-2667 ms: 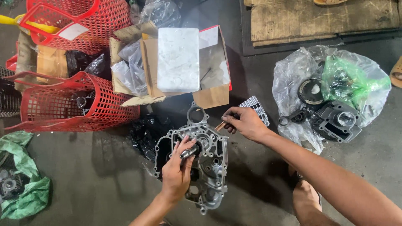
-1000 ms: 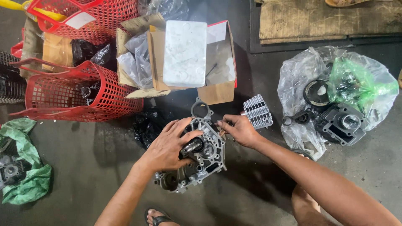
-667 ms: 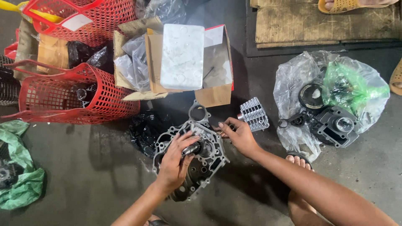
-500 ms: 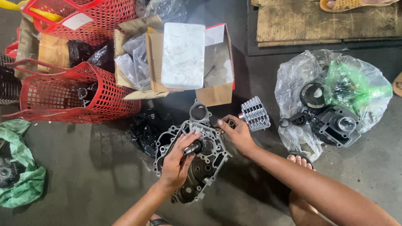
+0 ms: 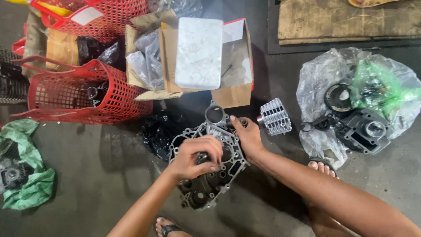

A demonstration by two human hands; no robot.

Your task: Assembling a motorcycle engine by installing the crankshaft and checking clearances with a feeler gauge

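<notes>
Casing: grey cast-metal engine crankcase half (image 5: 210, 175) lies open side up on the dark concrete floor (image 5: 87, 175), roughly centre of view, ringed by bolt holes along its rim.
Left hand: left hand (image 5: 195, 157) curled over the middle of the casing, fingers closed around a small dark part set inside it — what the part is cannot be told.
Right hand: right hand (image 5: 247, 138) rests on the casing's upper right edge, fingers closed lightly on the rim, thumb toward the round boss at the top.
Hands relative: close together, both on the casing, not touching each other.
Finned part: small silver finned cylinder (image 5: 274, 116) on the floor just beside the right hand, apart from it.
Box: open cardboard box (image 5: 232, 94) just beyond the casing, a white foam block (image 5: 198, 52) lying across its top.
Baskets: red plastic mesh basket (image 5: 83, 94) on its side at left, dark parts inside; a second red basket behind it.
Right side: clear plastic bag (image 5: 320, 87) spread on the floor with black engine parts (image 5: 364, 129) and a green bag (image 5: 379, 87) on it — well apart from the hands.
Far left: green bag (image 5: 30, 188) holding a grey part.
Feet: toes of the person's feet show near the bottom edge and under the right forearm.
</notes>
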